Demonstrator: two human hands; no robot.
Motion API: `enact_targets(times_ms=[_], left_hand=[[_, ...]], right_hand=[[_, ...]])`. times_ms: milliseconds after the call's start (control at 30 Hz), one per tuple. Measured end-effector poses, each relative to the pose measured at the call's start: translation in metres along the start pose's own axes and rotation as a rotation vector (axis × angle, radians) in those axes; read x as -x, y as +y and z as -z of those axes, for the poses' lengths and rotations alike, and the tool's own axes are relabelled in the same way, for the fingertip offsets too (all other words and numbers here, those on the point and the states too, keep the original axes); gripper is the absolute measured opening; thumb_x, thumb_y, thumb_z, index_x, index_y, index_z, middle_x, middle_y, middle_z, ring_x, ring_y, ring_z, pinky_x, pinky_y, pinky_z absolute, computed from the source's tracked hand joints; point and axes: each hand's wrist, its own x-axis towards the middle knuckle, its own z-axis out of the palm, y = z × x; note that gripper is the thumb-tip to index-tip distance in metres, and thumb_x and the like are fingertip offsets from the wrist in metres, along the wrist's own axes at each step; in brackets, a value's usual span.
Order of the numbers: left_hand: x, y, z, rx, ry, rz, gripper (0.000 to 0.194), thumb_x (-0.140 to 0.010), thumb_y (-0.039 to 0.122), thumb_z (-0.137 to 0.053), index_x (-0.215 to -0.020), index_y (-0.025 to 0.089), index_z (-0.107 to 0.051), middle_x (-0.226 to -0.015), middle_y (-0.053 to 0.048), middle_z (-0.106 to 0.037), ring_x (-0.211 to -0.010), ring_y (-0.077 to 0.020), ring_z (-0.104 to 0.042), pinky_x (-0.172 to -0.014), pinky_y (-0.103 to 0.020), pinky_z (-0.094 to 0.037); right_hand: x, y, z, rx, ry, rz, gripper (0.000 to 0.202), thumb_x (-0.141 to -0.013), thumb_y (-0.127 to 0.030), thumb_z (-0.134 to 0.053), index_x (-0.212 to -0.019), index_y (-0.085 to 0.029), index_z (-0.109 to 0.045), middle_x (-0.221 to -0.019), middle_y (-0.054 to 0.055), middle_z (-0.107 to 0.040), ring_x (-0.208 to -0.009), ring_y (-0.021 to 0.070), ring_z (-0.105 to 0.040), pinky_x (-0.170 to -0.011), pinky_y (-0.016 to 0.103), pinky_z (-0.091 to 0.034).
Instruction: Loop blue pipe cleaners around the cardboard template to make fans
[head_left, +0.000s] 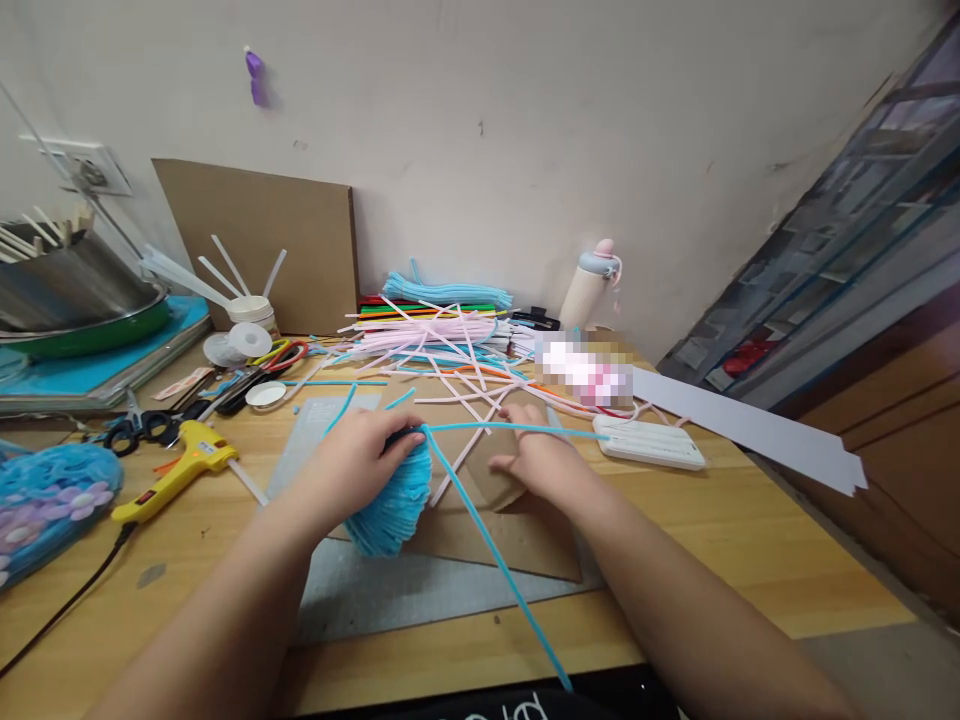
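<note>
A fan-shaped bundle of bright blue pipe cleaners (pixel 391 508) is gripped at its top by my left hand (pixel 367 455), thumb and fingers pressed together. From that grip one long blue pipe cleaner (pixel 495 560) slants down toward the front edge of the table. Another blue stem (pixel 480 428) runs level to the right, crossing my right hand (pixel 544 455). That hand is open above the cardboard sheet (pixel 517 550), its thumb and fingers apart, close to loose pale pink pipe cleaners (pixel 457 465). Two short blue ends stick up behind the left hand.
Piled pipe cleaners (pixel 427 335) lie at the back by a bottle (pixel 586 285). A yellow glue gun (pixel 176 470) and black scissors (pixel 142 430) are on the left. To the right are a white power strip (pixel 651 443) and a white strip (pixel 750 420). A grey mat (pixel 360 590) lies under the cardboard.
</note>
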Motion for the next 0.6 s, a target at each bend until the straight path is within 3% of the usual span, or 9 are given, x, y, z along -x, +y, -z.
enact_targets(times_ms=[133, 367, 433, 600], left_hand=[[0.004, 0.0, 0.002, 0.095, 0.004, 0.007, 0.028, -0.082, 0.037, -0.042, -0.095, 0.025, -0.064, -0.089, -0.003, -0.067, -0.08, -0.0199, -0.058, -0.073, -0.03, -0.041], [0.006, 0.002, 0.002, 0.213, -0.018, 0.039, 0.028, -0.08, 0.043, -0.046, -0.089, 0.026, -0.067, -0.087, -0.001, -0.068, -0.08, -0.019, -0.059, -0.07, -0.027, -0.043], [0.007, 0.002, 0.002, 0.22, -0.011, 0.046, 0.03, -0.079, 0.044, -0.046, -0.087, 0.025, -0.067, -0.087, -0.001, -0.068, -0.08, -0.0193, -0.059, -0.07, -0.027, -0.043], [0.007, 0.003, 0.004, 0.215, 0.032, 0.08, 0.029, -0.077, 0.045, -0.048, -0.082, 0.024, -0.067, -0.082, -0.001, -0.068, -0.075, -0.0179, -0.059, -0.067, -0.026, -0.042]], right_hand=[[0.005, -0.002, 0.018, -0.482, -0.157, 0.037, 0.03, -0.074, -0.041, -0.055, -0.099, -0.023, -0.053, -0.083, 0.001, -0.06, -0.071, 0.0174, -0.056, -0.058, 0.027, -0.04], [0.015, -0.027, 0.016, -1.126, -0.236, 0.104, 0.033, -0.07, -0.035, -0.063, -0.097, -0.02, -0.049, -0.08, 0.001, -0.058, -0.069, 0.0148, -0.057, -0.058, 0.025, -0.044], [0.016, -0.029, 0.015, -1.175, -0.208, 0.089, 0.031, -0.071, -0.035, -0.062, -0.095, -0.021, -0.049, -0.076, 0.0, -0.058, -0.066, 0.0147, -0.057, -0.057, 0.025, -0.044], [0.018, -0.029, 0.011, -1.037, 0.017, 0.14, 0.026, -0.071, -0.036, -0.062, -0.09, -0.021, -0.053, -0.077, 0.0, -0.056, -0.068, 0.0142, -0.054, -0.056, 0.024, -0.043]])
